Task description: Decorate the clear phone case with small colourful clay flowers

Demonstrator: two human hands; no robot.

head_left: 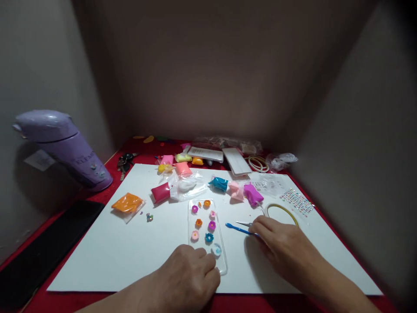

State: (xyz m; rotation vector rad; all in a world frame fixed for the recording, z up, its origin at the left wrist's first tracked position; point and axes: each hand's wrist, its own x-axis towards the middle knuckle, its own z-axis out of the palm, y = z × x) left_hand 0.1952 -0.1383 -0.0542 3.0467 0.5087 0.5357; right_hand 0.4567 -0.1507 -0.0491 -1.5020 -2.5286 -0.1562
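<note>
Near the front of the white board [107, 261], the left hand [195, 276] curls its fingers by the lower end of the transparent phone case [203, 213], seemingly to steady it; whether they pinch it I cannot tell. Small flowers [212, 225] sit spaced out on the case, perhaps so petals don't crush. The right hand [275, 241] bunches its fingers over the ends of the blue tool [237, 228] and metal point [243, 223], hiding its grip. Coloured packets [161, 192] lie beyond, probably for reach.
</note>
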